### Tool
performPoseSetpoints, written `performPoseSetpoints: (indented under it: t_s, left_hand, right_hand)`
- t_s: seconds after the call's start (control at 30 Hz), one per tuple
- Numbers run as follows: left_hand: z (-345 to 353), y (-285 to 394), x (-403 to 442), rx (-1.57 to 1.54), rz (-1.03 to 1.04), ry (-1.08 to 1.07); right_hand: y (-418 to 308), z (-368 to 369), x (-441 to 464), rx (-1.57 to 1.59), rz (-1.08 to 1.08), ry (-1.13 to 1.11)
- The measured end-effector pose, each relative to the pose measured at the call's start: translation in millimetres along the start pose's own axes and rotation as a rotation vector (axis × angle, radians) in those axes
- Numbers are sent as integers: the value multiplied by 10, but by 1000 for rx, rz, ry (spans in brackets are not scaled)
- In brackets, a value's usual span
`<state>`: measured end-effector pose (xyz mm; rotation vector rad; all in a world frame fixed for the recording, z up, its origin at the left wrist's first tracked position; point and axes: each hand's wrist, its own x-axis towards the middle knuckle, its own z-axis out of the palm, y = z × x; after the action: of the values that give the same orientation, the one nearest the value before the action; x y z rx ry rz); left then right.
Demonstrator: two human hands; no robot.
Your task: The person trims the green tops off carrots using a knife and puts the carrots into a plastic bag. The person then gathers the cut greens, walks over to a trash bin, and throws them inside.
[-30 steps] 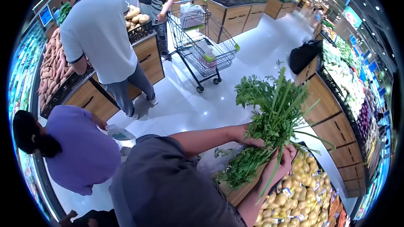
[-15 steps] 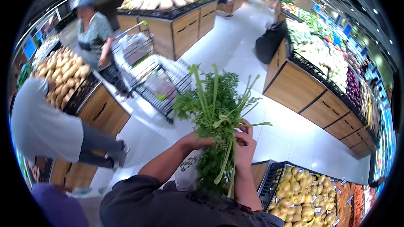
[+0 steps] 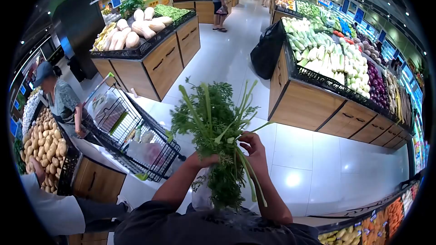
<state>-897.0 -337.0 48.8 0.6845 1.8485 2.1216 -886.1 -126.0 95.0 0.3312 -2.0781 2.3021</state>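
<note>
A bunch of feathery leafy greens (image 3: 213,127) with pale green stems is upright in front of my chest. My left hand (image 3: 203,159) is closed around its left side, with the fingers partly hidden by leaves. On the other side, my right hand (image 3: 254,152) has its bent fingers closed at the stems where they cross. Several loose stalks stick out to the right and hang down along my right wrist. Below the greens, near my left forearm, is a clear plastic bag (image 3: 203,196), partly covered by leaves.
A shopping cart (image 3: 131,131) with bagged goods stands ahead left, beside a person in a cap (image 3: 61,95). Another person's hand (image 3: 38,171) is at the potatoes (image 3: 45,143). Vegetable stands (image 3: 313,104) line the right; a black bag (image 3: 268,50) leans there. A squash stand (image 3: 154,63) is ahead.
My view has tipped upward, so more of the aisle shows and the lower-right bins have slid down. Both hands stay on the greens. The person at the left has a hand over the potatoes.
</note>
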Motion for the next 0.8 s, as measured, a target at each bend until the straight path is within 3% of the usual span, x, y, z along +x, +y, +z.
performPoseSetpoints:
  t_s: [0.13, 0.23, 0.3, 0.33, 0.37, 0.43, 0.47, 0.5, 0.53, 0.6, 0.63, 0.67, 0.73, 0.8]
  left_hand:
    - [-361, -271, 810, -65, -43, 23]
    - [-720, -439, 1648, -29, -31, 9]
    - [-817, -402, 2249, 63, -26, 29]
    - [-862, -472, 2604, 166, 23, 51]
    - [-948, -504, 3013, 273, 84, 62]
    - [-1020, -563, 3576, 193, 125, 28]
    - [-1047, -611, 3809, 238, 40, -54]
    - [-1098, -657, 4105, 291, -35, -136]
    - [-1129, -763, 4352, 276, -36, -183]
    - [-1275, -1198, 4793, -758, -249, -242]
    - [-1360, -1305, 5015, -1503, -421, -288]
    - [-1451, -1402, 5218, -1522, -459, -273]
    - [-1686, -1538, 5554, -195, -104, -210]
    - [-1933, -1684, 6022, -315, -125, -190]
  right_hand:
    - [235, -283, 802, -86, -10, -46]
    - [362, -580, 1520, 76, 115, -71]
    - [357, -787, 2013, 264, -71, -191]
    - [257, -842, 2263, 197, -35, -217]
    - [468, -944, 2531, 158, -147, -216]
    - [515, -1199, 3033, -349, -180, -210]
    - [459, -1219, 3191, -207, -15, -165]
    - [432, -1275, 3421, -276, 58, -77]
    - [475, -1376, 3649, -328, 11, -54]
    - [616, -1547, 4070, -361, -14, -6]
    - [682, -1634, 4289, -248, 88, -31]
    - [749, -1697, 4495, -133, 184, -59]
    - [741, -1782, 4899, -97, 78, 2]
    - [903, -1918, 5444, -224, -171, 70]
